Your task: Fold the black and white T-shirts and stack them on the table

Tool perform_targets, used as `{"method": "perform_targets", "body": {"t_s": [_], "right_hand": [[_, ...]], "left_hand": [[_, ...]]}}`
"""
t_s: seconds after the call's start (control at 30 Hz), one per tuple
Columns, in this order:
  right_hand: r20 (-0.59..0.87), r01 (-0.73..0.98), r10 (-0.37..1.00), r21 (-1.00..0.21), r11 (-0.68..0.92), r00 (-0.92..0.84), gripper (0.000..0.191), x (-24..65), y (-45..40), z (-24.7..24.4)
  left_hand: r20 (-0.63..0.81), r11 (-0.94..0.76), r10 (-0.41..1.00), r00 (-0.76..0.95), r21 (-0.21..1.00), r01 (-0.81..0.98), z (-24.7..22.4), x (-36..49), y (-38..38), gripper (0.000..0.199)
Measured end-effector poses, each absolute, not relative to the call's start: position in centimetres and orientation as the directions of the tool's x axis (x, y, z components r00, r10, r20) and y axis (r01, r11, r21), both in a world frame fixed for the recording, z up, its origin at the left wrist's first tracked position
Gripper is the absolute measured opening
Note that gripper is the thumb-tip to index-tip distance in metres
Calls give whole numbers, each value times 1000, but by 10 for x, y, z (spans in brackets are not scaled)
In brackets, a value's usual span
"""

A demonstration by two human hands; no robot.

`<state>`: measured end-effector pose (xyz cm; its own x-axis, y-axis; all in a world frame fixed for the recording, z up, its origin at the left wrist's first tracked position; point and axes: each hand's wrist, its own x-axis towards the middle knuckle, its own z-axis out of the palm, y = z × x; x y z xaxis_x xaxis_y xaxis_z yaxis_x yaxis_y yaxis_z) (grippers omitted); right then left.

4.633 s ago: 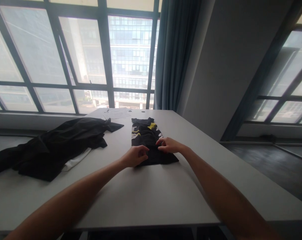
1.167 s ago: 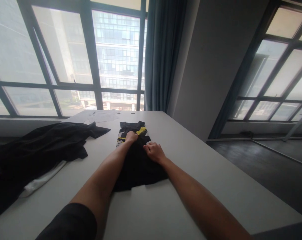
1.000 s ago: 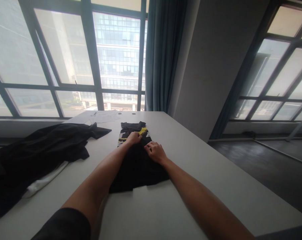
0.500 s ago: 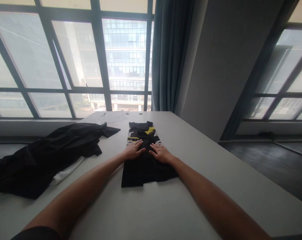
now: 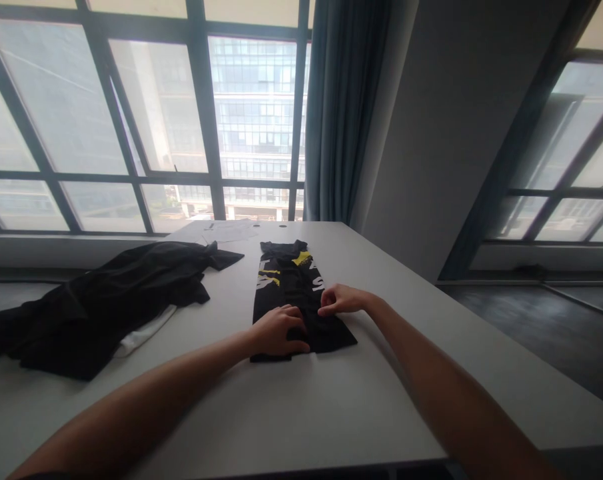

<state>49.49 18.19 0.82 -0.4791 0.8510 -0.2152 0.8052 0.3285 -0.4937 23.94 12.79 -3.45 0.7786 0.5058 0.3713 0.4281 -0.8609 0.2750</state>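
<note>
Bench (image 5: pixel 301 413), white: occupying the lower and middle frame, its far end reaching toward the windows.

Heap of dark clothing (image 5: pixel 101 300): lying along the left of the frame, well apart from the hands, one pointed end extending toward centre; a white cloth (image 5: pixel 146 331) is showing from under its near edge.

Papers (image 5: pixel 228 231), pale: lying flat on the far end of the bench, just left of two small dark round fittings (image 5: pixel 282 226).

Window (image 5: pixel 254 100), dark-framed: filling the upper left. Curtain (image 5: pixel 341 113), blue-grey: hanging at upper centre, beside a grey pillar (image 5: pixel 456 133). Second window (image 5: pixel 588 140): showing at the right edge, above dark floor (image 5: pixel 541 333).

Black garment (image 5: pixel 286 293), with yellow and white markings: lying flat at frame centre as a narrow strip, collar end pointing away.

Left hand (image 5: pixel 277 330): resting over the garment's near left part, partly covering it; fingers (image 5: pixel 294 312) are curving, with the thumb standing apart and dark cloth showing between.

Right hand (image 5: pixel 344 300): reaching over the garment's right edge, below the white marks; fingers (image 5: pixel 328 309) are curling close to the thumb, tips at the cloth. Whether they are pinching it, one cannot tell.
</note>
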Motion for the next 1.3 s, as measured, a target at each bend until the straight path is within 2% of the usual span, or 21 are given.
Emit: {"method": "perform_targets", "body": {"t_s": [0.07, 0.13, 0.23, 0.3, 0.37, 0.43, 0.53, 0.6, 0.67, 0.77, 0.87, 0.93, 1.07, 1.13, 1.2, 1.3], "right_hand": [[-266, 785, 801, -506, 357, -536, 58, 486, 175, 14], [-315, 804, 776, -457, 380, -546, 54, 475, 168, 16], [-326, 847, 798, -362, 390, -507, 35, 459, 164, 15], [-301, 839, 800, -359, 409, -519, 20, 456, 164, 13], [-260, 806, 797, -423, 414, -545, 12, 459, 167, 13], [-159, 750, 825, -533, 391, -543, 9, 467, 171, 15], [81, 612, 896, -703, 362, -437, 12, 481, 177, 17], [167, 516, 914, -782, 351, -369, 14, 488, 180, 17], [156, 436, 913, -840, 323, -376, 16, 490, 181, 15], [-1, 418, 854, -872, 254, -520, 24, 485, 179, 12], [-139, 558, 771, -770, 310, -621, 32, 477, 173, 12], [-157, 644, 769, -661, 385, -620, 31, 475, 169, 15], [-202, 720, 775, -559, 411, -599, 22, 484, 165, 21], [-231, 761, 793, -519, 389, -563, 23, 491, 166, 21], [-259, 817, 830, -463, 343, -495, 34, 497, 167, 18], [-268, 868, 862, -383, 315, -431, 47, 499, 168, 12]], "left_hand": [[371, -865, 499, 784, 273, 421, -37, 246, 125, 21], [366, -871, 487, 793, 267, 412, -39, 248, 125, 16], [375, -883, 462, 804, 275, 380, -41, 246, 126, 16], [398, -886, 451, 799, 306, 348, -41, 244, 126, 17], [420, -883, 445, 791, 351, 310, -40, 242, 125, 18], [436, -875, 443, 783, 402, 271, -39, 241, 125, 18], [446, -851, 448, 775, 479, 216, -40, 241, 126, 22], [440, -831, 454, 775, 522, 190, -41, 240, 127, 25], [429, -814, 457, 779, 555, 171, -41, 240, 128, 27], [421, -803, 460, 781, 574, 163, -40, 240, 125, 29], [405, -809, 467, 786, 554, 195, -33, 235, 121, 29], [377, -828, 446, 812, 519, 213, -25, 224, 122, 30], [238, -851, 400, 885, 456, 261, -14, 187, 131, 61], [193, -830, 420, 887, 476, 289, -16, 167, 139, 52], [206, -801, 467, 860, 512, 312, -21, 153, 146, 39], [244, -778, 532, 811, 520, 354, -28, 144, 153, 39]]}}
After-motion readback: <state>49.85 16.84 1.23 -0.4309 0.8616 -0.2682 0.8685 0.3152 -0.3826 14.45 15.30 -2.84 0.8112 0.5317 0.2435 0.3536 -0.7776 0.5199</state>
